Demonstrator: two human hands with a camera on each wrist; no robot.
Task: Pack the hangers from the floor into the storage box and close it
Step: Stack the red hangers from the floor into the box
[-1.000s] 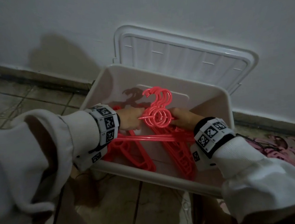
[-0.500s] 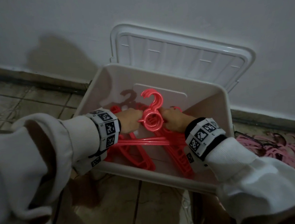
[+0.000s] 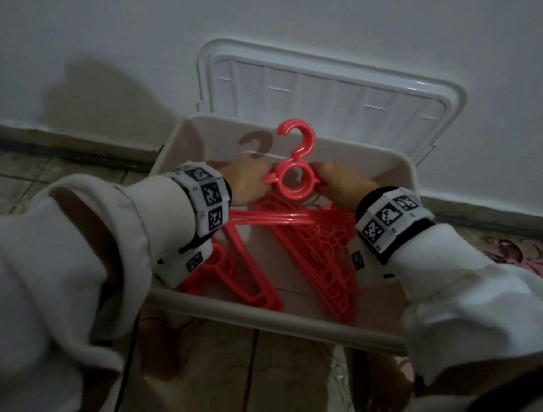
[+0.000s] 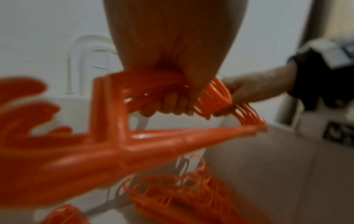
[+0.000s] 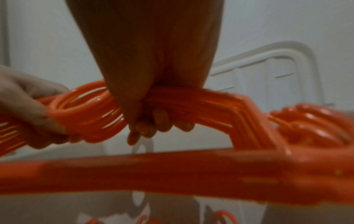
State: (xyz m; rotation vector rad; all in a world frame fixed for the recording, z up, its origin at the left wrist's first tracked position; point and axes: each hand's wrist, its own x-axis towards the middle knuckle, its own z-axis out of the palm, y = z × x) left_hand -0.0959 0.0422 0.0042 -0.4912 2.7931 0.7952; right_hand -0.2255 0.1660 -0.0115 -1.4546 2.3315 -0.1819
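Observation:
A stack of red plastic hangers (image 3: 296,184) is held over the open white storage box (image 3: 273,322). My left hand (image 3: 249,184) grips the stack's left shoulder beside the ring. My right hand (image 3: 343,184) grips the right shoulder. In the left wrist view my left hand's fingers (image 4: 170,104) curl under the hangers (image 4: 153,136). In the right wrist view my right hand's fingers (image 5: 153,121) wrap round the hangers (image 5: 172,171). More red hangers (image 3: 327,266) lie inside the box. The lid (image 3: 335,80) leans against the wall behind the box.
Pale pink hangers (image 3: 514,251) lie on the tiled floor to the right of the box. A white wall (image 3: 281,16) with a dark skirting stands close behind. A black cable (image 3: 127,373) hangs from my left sleeve.
Both hands have shifted the stack a little toward the box's back wall. The hooks now stand upright and closely aligned. The grip is unchanged.

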